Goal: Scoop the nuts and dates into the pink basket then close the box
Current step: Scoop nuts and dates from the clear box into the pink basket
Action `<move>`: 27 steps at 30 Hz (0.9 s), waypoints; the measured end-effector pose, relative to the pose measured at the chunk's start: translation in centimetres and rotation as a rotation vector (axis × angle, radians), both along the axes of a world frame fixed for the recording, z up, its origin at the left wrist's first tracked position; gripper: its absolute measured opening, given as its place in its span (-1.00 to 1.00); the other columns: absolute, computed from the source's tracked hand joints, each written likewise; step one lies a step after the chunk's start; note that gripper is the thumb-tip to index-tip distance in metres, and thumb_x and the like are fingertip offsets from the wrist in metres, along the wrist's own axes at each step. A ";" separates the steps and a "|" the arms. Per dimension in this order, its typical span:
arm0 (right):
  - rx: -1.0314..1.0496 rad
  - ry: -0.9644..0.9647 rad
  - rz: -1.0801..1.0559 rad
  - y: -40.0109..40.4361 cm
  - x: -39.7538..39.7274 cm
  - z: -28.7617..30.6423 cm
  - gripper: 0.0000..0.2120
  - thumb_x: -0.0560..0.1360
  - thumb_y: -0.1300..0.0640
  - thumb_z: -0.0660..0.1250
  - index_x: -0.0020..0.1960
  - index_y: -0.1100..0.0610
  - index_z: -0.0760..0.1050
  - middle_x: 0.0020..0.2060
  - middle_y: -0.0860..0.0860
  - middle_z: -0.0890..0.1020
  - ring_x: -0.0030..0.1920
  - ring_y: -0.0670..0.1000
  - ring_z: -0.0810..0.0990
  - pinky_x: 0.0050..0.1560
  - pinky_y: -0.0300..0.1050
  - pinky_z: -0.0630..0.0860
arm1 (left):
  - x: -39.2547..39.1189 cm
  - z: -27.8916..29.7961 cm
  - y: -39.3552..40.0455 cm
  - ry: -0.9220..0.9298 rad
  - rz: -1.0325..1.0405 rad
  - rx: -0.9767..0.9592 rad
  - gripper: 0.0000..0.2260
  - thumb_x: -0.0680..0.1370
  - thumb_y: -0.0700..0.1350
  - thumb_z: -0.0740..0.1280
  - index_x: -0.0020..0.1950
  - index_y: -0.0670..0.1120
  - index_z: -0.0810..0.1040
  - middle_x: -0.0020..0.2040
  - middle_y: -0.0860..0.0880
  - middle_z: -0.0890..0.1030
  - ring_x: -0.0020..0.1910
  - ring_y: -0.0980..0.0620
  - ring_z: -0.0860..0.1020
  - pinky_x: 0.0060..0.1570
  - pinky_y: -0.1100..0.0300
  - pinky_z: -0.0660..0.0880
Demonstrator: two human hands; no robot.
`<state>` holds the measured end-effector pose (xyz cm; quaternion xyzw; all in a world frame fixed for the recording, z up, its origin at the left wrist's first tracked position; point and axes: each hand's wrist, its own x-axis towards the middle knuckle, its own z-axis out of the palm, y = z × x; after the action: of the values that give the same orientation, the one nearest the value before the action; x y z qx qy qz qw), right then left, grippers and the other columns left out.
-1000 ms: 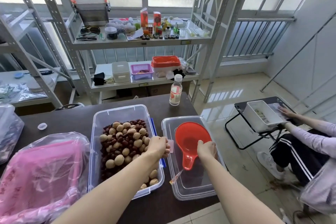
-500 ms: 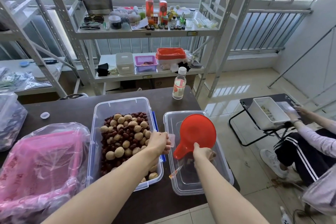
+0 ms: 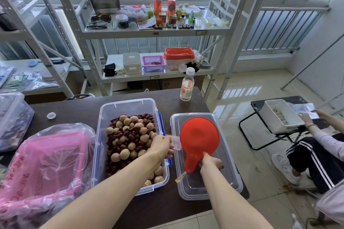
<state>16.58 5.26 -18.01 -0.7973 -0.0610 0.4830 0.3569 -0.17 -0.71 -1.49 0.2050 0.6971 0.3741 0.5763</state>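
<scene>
Fingers of your right hand (image 3: 211,163) clench the red scoop (image 3: 198,140) by its handle, lifted over the lid (image 3: 230,173). Your left hand (image 3: 161,146) grips the box (image 3: 130,106) rim's clear latch.

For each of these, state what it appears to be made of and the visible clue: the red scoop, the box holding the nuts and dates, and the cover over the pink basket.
Red scoop: looks like moulded plastic, one uniform colour with a soft sheen. Box: clear rigid plastic, since the nuts and dates show through its walls. Cover over the pink basket: thin clear plastic film, probably a bag, crinkled and glinting.
</scene>
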 end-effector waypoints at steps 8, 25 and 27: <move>0.042 0.130 0.141 -2.3 -2.3 9.2 -0.91 0.51 0.21 0.29 -0.03 0.22 0.47 -0.16 0.20 0.64 -0.29 0.16 0.63 -0.28 -0.05 0.52 | -0.6 -0.1 -0.5 0.081 -0.009 -0.001 -0.80 0.65 -0.13 0.12 -0.04 -0.15 0.51 -0.28 -0.08 0.52 -0.37 0.04 0.48 -0.36 0.19 0.50; 0.405 -0.184 0.487 0.3 -5.4 13.8 -0.64 0.59 0.05 0.13 0.10 0.28 0.57 -0.01 0.27 0.67 0.00 0.28 0.64 0.06 0.17 0.56 | -3.5 1.0 -2.5 -0.010 0.112 0.055 -0.76 0.63 -0.23 0.11 -0.20 -0.14 0.46 -0.34 -0.09 0.46 -0.43 0.01 0.40 -0.41 0.16 0.38; 0.469 -0.178 0.594 0.8 -6.6 13.8 -0.64 0.48 -0.09 0.21 0.03 0.16 0.58 -0.07 0.22 0.70 -0.06 0.26 0.66 0.00 0.21 0.59 | -4.2 1.2 -3.1 -0.004 0.134 0.073 -0.72 0.63 -0.25 0.10 -0.25 -0.13 0.46 -0.34 -0.09 0.46 -0.42 0.01 0.40 -0.39 0.17 0.39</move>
<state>9.95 6.10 -4.24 -0.6804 -0.4286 0.4673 0.3673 -4.34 -3.79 -0.25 0.1779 0.6939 0.4376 0.5435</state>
